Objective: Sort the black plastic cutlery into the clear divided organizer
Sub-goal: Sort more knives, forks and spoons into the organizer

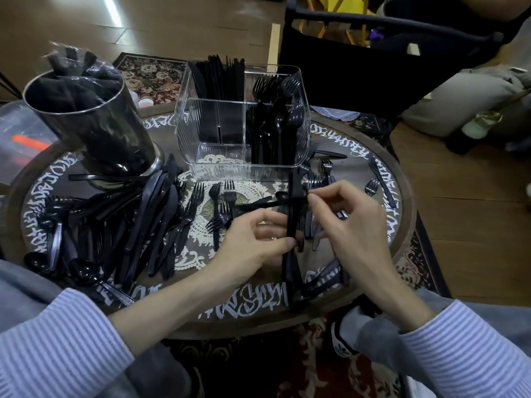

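Head view: far left on the round desk (402, 179), dark metal cup (94, 124) with wrapped black items sticking out. Below it a loose pile of black cutlery (138, 219), knives, forks and spoons mixed. Centre back, clear organizer (244, 122), upright: knives in rear left compartment, forks rear right, spoons front right, front left bare. Left hand (255, 242) fingers curled round a bunch of knives (291, 222) held roughly upright over desk centre. Right hand (353, 222) pinches one spoon (275, 200) by the handle end, spoon lying level, bowl pointing left, crossing the bunch. More forks and a knife scattered right of the hands near the rim.
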